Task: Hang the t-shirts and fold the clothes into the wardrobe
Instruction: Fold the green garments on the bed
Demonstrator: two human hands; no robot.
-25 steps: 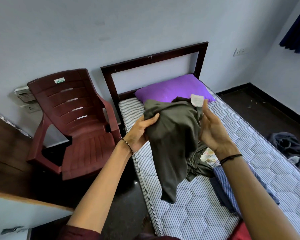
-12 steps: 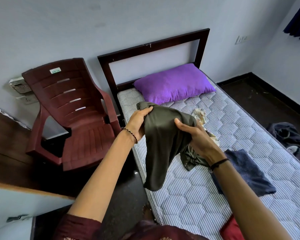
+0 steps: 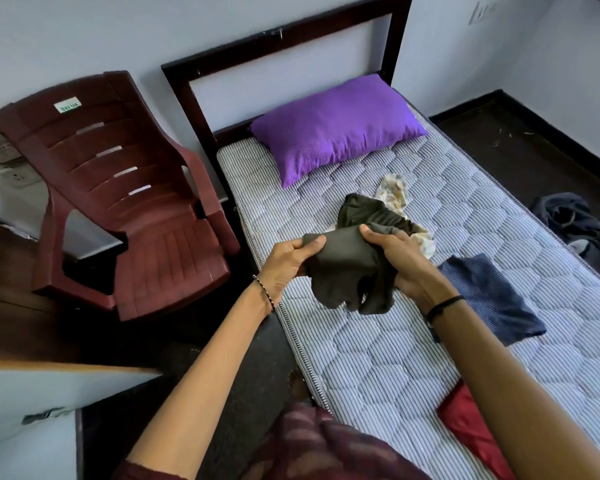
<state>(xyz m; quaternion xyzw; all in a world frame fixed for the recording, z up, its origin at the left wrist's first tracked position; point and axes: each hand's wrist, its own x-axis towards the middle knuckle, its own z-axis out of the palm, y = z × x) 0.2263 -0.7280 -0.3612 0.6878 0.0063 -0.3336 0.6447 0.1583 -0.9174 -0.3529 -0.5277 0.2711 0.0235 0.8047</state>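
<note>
While the left hand (image 3: 284,263) pinches one edge of the garment (image 3: 347,268) and the right hand (image 3: 406,261) curls round the other, it hangs bunched just above the mattress (image 3: 378,358). A second ago it hung long and higher. Folding judged begun; blue cloth (image 3: 489,299) lies beside, wardrobe unseen.

Olive-grey garment (image 3: 347,268): bunched, held up, lower folds hanging, far end heaped on mattress (image 3: 378,358). Navy striped garment (image 3: 489,299): flat, just right. Floral cloth (image 3: 394,192): crumpled, behind. Red garment (image 3: 471,427): nearest.
</note>
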